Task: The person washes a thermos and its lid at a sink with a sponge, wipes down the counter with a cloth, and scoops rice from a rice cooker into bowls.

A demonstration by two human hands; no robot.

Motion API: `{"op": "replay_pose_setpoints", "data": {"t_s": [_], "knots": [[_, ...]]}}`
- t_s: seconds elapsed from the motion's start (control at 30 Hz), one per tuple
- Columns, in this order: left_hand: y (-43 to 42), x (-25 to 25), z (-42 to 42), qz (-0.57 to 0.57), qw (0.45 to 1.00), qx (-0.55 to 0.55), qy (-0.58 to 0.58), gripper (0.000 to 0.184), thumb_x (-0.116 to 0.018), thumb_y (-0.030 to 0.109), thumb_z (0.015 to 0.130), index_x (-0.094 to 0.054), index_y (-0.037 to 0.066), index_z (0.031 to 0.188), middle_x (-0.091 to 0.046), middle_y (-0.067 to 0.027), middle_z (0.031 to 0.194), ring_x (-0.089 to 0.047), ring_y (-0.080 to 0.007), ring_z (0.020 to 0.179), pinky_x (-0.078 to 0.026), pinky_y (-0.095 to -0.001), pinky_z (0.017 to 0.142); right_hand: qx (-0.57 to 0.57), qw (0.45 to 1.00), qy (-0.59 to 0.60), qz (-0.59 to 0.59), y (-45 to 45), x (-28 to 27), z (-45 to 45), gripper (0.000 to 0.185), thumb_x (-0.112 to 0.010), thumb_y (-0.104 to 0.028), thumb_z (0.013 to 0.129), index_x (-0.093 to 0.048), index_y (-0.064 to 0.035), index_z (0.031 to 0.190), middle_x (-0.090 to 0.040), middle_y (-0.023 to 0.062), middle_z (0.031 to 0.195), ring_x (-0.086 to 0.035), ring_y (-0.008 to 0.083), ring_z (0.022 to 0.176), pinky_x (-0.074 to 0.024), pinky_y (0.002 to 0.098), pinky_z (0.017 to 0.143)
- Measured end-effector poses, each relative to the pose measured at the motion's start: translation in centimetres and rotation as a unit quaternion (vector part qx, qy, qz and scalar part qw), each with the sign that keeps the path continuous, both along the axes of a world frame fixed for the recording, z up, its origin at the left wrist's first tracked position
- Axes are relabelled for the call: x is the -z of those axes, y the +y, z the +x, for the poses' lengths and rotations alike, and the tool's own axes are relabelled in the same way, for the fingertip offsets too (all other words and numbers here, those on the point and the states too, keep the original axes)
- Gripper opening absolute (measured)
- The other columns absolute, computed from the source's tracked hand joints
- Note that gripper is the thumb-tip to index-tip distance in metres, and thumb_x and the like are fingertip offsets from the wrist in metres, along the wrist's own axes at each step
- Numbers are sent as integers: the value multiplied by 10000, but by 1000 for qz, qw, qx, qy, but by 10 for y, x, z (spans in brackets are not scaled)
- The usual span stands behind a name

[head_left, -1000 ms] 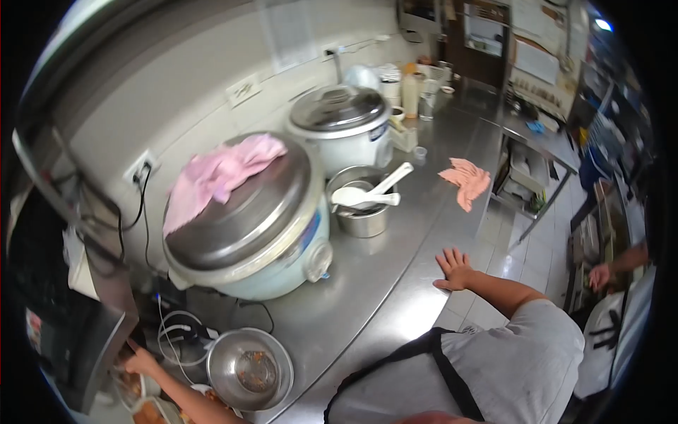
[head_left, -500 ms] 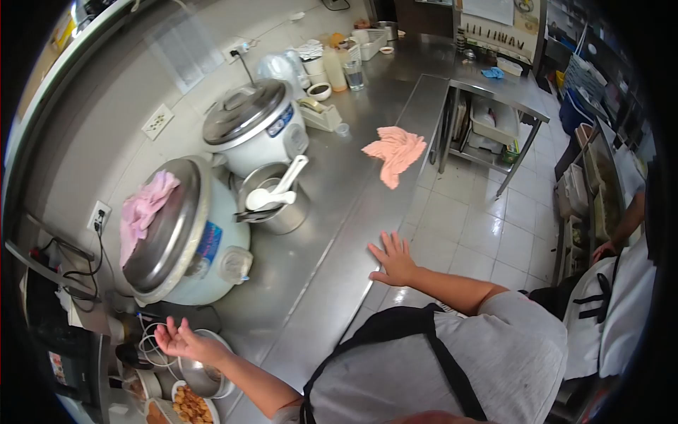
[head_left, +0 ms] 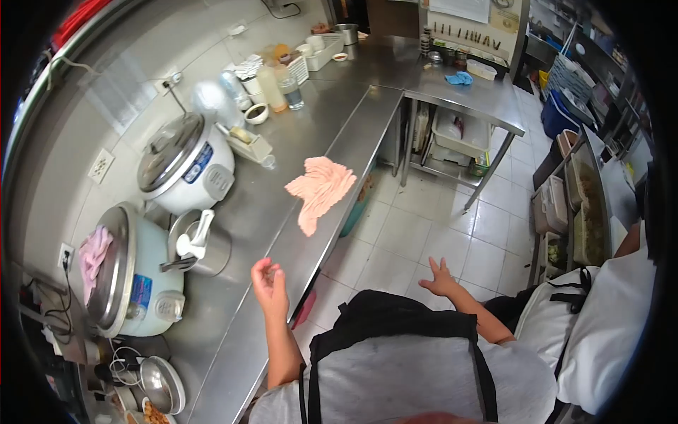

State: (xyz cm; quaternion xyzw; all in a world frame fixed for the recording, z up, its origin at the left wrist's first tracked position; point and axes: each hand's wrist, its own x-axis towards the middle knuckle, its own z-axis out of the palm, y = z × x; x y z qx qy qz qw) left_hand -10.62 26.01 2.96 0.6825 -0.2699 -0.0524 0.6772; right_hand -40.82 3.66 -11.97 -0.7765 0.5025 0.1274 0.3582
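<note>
My left hand [head_left: 270, 286] hovers at the front edge of the steel counter [head_left: 247, 311], palm partly up, fingers loosely bent, thumb apart and nothing in it. Over the tiled floor, my right hand [head_left: 439, 279] is open with its fingers spread, touching nothing. A crumpled orange-pink cloth [head_left: 321, 187] lies on the counter beyond my left hand and is the nearest thing to it. Left of that hand stands a steel pot [head_left: 214, 253] with white-handled utensils [head_left: 200, 237] in it.
Two large rice cookers [head_left: 191, 166] line the wall, a pink cloth [head_left: 94, 258] on the nearer lid. Bottles [head_left: 270, 88] and a tape dispenser [head_left: 244, 143] stand farther back. A steel side table [head_left: 466, 99] holds a blue cloth [head_left: 459, 78]. A person in white [head_left: 600, 318] stands close on my right.
My left hand has moved away from the bowls towards the counter's front edge. My right hand has left the counter edge and moved right over the floor. The view has shifted right.
</note>
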Motion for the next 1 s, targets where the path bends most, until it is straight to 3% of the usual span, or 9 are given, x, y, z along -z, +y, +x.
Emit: {"op": "replay_pose_setpoints", "data": {"t_s": [0.07,0.2,0.33,0.37,0.47,0.6,0.73,0.8,1.0], "knots": [[-31,0,8,113,991,30,-70,290,-536,51,740,-465,38,1020,-444,-84,1039,-483,-156,863,-414,-260,696,-22,999,-20,22,-20,7,2,871,-589,-489,679,-118,-176,1341,-20,243,1365,-161,424,1230,-220,508,960],[-109,13,28,237,952,82,-176,352,-574,103,713,-480,37,1046,-462,-127,1039,-465,-266,953,-374,-360,831,-26,992,-119,29,-69,15,19,799,-585,-420,717,-190,-69,1317,-129,308,1316,-238,410,1202,-248,378,981],[-196,55,68,364,880,55,-299,557,-558,284,732,-390,36,1201,-349,-260,1222,-285,-422,1154,-225,-441,966,-32,988,-138,57,-127,38,22,760,-580,-401,716,-248,-31,1291,-277,269,1281,-298,366,1188,-277,359,968],[-220,67,79,413,863,59,-285,668,-503,426,749,-326,19,1248,-243,-312,1274,-158,-475,1200,-146,-503,979,-35,988,-136,68,-145,42,19,755,-581,-399,710,-267,-20,1282,-314,256,1269,-317,357,1182,-289,356,962],[-292,90,79,558,768,32,-314,748,-449,528,747,-294,10,1264,-206,-330,1280,-134,-485,1204,-119,-567,953,9,996,-37,84,-184,28,10,732,-575,-389,716,-289,-2,1268,-413,246,1197,-386,338,1137,-316,346,942],[-380,109,86,433,802,125,-392,766,-406,556,761,-266,3,1272,-177,-342,1284,-123,-493,1204,-95,-594,941,47,994,-17,101,-242,15,10,723,-569,-398,727,-279,-33,1280,-464,255,1134,-448,357,1069,-354,369,900],[-484,124,88,399,804,166,-409,643,-378,526,788,-296,133,1291,-179,-306,1305,-142,-452,1220,-93,-573,956,115,990,-56,64,-306,-2,27,719,-569,-391,734,-265,-50,1290,-464,262,1130,-445,360,1072,-363,373,888],[-532,117,89,421,785,154,-427,567,-360,493,809,-278,224,1301,-180,-258,1330,-145,-415,1237,-83,-553,970,127,987,-76,68,-340,-11,39,707,-576,-357,737,-260,-58,1294,-453,269,1141,-441,350,1084,-367,371,886],[-650,113,170,481,812,40,-329,475,-341,410,827,-321,240,1270,-260,-148,1322,-217,-333,1224,-145,-506,970,13,992,-100,77,-466,-17,69,687,-585,-326,737,-272,-60,1289,-460,253,1143,-447,342,1083,-370,367,883]]}}
